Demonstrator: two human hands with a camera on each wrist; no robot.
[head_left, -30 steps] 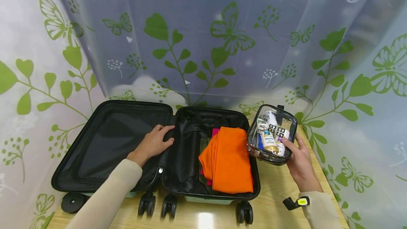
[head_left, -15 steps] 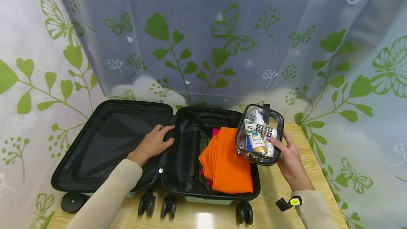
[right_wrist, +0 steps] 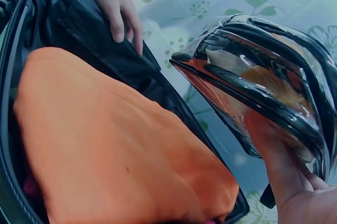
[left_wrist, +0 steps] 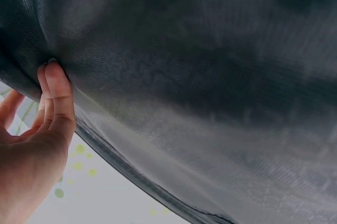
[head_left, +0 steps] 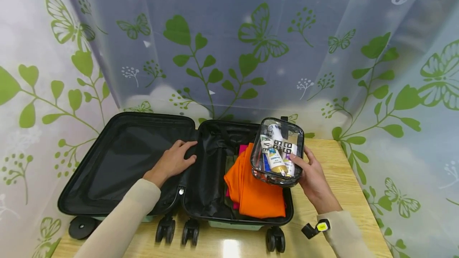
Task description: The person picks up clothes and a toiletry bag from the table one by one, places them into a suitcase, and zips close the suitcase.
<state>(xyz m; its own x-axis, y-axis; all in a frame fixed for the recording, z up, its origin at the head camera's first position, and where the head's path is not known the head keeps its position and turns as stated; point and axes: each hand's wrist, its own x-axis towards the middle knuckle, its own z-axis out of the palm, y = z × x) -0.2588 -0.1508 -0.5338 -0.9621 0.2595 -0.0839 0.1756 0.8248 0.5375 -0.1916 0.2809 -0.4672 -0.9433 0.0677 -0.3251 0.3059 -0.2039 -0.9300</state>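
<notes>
My right hand (head_left: 317, 180) grips the right side of a clear toiletry bag (head_left: 295, 130) with black trim, thumb on the front. Through its plastic show several small bottles and tubes. The bag is held tilted over the folded orange garment (head_left: 259, 204), which it partly covers in the head view; the right wrist view shows the bag (right_wrist: 310, 71) raised beside the garment (right_wrist: 116, 140). My left hand (head_left: 175, 160) rests at the middle of the open suitcase (head_left: 213, 182), between its halves. In the left wrist view its fingertips (left_wrist: 57, 79) press into the dark lining (left_wrist: 174, 71).
The suitcase's left half (head_left: 140, 158) lies flat with a bare black lining. Pink cloth (head_left: 242, 148) and dark green cloth (head_left: 229, 162) peek out under the orange garment. Suitcase wheels (head_left: 275, 239) point toward me over the wooden table (head_left: 344, 166). A patterned curtain (head_left: 229, 102) hangs behind.
My right hand has carried the toiletry bag leftward, from beside the suitcase's right edge to over the orange garment. The left hand has stayed where it was.
</notes>
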